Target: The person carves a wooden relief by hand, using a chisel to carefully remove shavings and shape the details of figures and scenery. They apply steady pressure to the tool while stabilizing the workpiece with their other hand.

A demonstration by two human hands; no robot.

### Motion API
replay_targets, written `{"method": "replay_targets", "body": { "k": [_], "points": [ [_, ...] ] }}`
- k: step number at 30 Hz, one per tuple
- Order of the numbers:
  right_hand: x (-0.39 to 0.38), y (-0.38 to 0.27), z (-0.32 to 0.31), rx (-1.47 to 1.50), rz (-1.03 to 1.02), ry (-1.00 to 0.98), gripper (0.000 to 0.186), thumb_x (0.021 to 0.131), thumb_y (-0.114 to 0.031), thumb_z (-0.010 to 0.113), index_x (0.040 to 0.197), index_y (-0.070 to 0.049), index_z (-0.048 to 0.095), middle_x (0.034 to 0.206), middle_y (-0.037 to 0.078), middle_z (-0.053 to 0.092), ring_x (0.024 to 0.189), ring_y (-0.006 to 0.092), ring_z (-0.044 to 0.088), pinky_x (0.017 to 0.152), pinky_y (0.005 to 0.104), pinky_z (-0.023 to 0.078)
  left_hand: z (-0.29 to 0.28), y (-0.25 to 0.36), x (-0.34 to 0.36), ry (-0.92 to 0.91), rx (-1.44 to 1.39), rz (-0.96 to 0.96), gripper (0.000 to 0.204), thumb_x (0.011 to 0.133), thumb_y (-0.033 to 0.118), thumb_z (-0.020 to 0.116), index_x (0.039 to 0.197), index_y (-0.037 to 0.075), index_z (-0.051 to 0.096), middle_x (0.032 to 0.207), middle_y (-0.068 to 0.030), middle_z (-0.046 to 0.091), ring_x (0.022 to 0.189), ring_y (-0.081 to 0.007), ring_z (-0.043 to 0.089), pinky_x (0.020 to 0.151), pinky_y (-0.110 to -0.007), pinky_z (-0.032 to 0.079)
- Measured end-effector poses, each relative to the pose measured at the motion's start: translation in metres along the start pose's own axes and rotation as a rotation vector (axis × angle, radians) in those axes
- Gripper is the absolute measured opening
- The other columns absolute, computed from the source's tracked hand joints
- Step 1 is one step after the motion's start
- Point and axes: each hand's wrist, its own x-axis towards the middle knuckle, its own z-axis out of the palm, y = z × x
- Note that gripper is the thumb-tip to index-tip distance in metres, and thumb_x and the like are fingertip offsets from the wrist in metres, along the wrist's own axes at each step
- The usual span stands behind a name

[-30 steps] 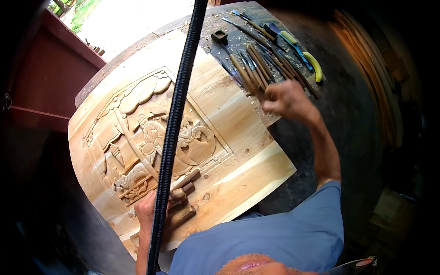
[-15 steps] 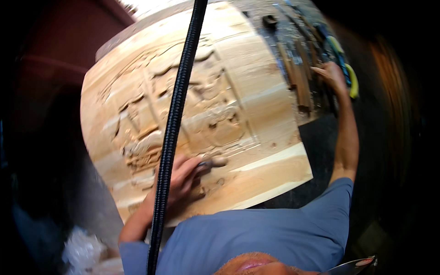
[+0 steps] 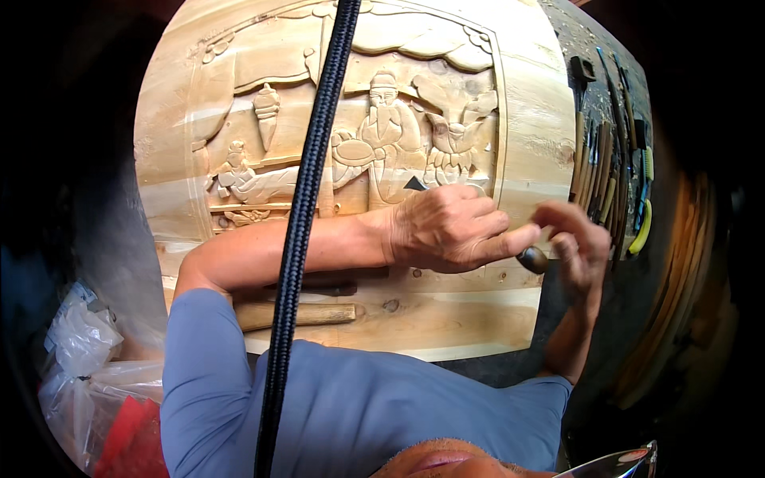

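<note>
My left hand (image 3: 454,231) is closed around a carving chisel, whose dark rounded handle end (image 3: 532,260) sticks out on the right. The chisel's dark blade tip (image 3: 414,185) shows above the knuckles, over the lower part of the carved relief. Just right of the handle end, my right hand (image 3: 580,243) is raised with its fingers bent and apart, holding nothing I can see; it is slightly blurred. Under both lies a large pale wood panel (image 3: 454,319) with carved figures (image 3: 384,131) and drapery. My left forearm hides part of its lower carving.
Along the right, several carving tools (image 3: 598,167) lie in a row beside a yellow-handled brush (image 3: 641,227). A wooden handle (image 3: 319,314) rests on the panel below my left forearm. A black braided cable (image 3: 307,207) crosses the view. Plastic bags (image 3: 84,342) are at lower left.
My right hand has come back from the tool row to beside my left hand. My left hand has moved right and up, and now grips a chisel. The view has turned and shifted.
</note>
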Motion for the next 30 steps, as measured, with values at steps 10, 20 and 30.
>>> {"method": "replay_targets", "body": {
  "k": [10, 20, 30],
  "points": [
    [0.019, -0.014, 0.028, -0.164, -0.05, -0.075, 0.022, 0.081, 0.001, 0.093, 0.1, 0.0, 0.081, 0.073, 0.011, 0.07, 0.06, 0.0211, 0.068, 0.058, 0.0343, 0.05, 0.014, -0.008, -0.001, 0.126, -0.127, -0.185, 0.076, 0.095, 0.014, 0.073, 0.167, 0.005, 0.051, 0.094, -0.0059, 0.065, 0.062, -0.0164, 0.059, 0.054, -0.033, 0.049],
    [0.036, -0.017, 0.018, -0.227, -0.226, -0.182, 0.022, 0.075, 0.006, 0.086, 0.096, -0.002, 0.082, 0.076, 0.01, 0.073, 0.065, 0.0285, 0.071, 0.062, 0.0362, 0.052, 0.013, -0.009, -0.001, 0.101, 0.013, -0.174, 0.074, 0.094, 0.013, 0.073, 0.165, 0.006, 0.054, 0.082, -0.0011, 0.053, 0.061, -0.0137, 0.058, 0.051, -0.031, 0.049],
    [0.037, -0.015, 0.018, -0.244, -0.216, -0.185, 0.022, 0.074, 0.004, 0.089, 0.094, 0.0, 0.082, 0.074, 0.01, 0.072, 0.064, 0.0279, 0.071, 0.062, 0.0359, 0.053, 0.015, -0.01, 0.0, 0.106, 0.016, -0.197, 0.067, 0.093, 0.014, 0.074, 0.159, 0.007, 0.061, 0.078, 0.0008, 0.052, 0.058, -0.0128, 0.059, 0.048, -0.03, 0.051]
  ]
}}
